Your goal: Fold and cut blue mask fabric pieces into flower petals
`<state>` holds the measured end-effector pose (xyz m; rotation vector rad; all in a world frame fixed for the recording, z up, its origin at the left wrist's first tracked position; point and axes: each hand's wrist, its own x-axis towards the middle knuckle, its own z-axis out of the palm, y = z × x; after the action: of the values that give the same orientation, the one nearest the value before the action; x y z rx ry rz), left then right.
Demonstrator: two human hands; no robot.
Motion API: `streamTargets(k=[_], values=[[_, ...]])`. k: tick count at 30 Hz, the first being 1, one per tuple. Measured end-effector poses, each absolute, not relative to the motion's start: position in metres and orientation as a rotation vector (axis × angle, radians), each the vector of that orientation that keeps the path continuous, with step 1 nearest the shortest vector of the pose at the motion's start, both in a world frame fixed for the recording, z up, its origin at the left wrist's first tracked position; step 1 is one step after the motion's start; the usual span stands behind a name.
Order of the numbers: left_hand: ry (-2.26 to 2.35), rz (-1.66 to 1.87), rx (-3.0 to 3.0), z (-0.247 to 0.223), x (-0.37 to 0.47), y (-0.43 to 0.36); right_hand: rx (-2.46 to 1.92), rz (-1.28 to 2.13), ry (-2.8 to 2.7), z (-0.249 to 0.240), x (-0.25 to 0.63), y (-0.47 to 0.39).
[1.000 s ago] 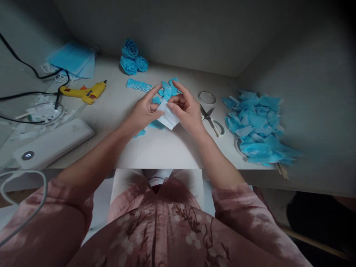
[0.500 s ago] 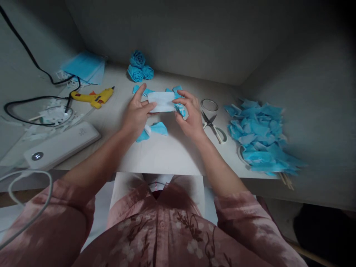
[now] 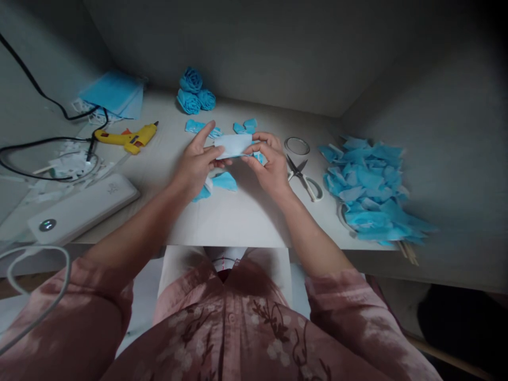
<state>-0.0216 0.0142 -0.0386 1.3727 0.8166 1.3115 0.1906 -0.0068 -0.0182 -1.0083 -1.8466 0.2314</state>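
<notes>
Between my two hands is a small rectangular piece of fabric (image 3: 234, 145), pale side up, held above the table. My left hand (image 3: 196, 161) pinches its left end, thumb on top and index finger raised. My right hand (image 3: 268, 161) grips the right end, thumb low at the near corner and fingers bent over the edge. Blue fabric pieces (image 3: 224, 181) lie on the table below my hands, and more blue scraps (image 3: 245, 126) lie beyond them. To the right of my right hand rest open scissors (image 3: 305, 180) with white handles.
Three blue fabric roses (image 3: 191, 79) stand at the back. At left are a yellow glue gun (image 3: 130, 138), blue face masks (image 3: 115, 92), white scraps (image 3: 77, 159) and a white power bank (image 3: 85, 209). A wire ring (image 3: 297, 145) and a heap of blue fabric pieces (image 3: 367, 174) are at right.
My right thumb and fingers have closed in on the right end of the fabric piece, at its near edge. My left hand keeps its pinch. The view has shifted slightly.
</notes>
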Motion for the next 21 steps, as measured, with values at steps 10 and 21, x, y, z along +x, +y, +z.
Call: streamTargets(k=[10,21], values=[[0.869,1.240,1.370,-0.040,-0.026,0.017,-0.997,0.400,-1.760,-0.015,0.188,-0.009],[0.795,1.256,1.360,-0.039,-0.024,0.015,-0.977,0.672,-1.585,-0.019,0.180,-0.009]])
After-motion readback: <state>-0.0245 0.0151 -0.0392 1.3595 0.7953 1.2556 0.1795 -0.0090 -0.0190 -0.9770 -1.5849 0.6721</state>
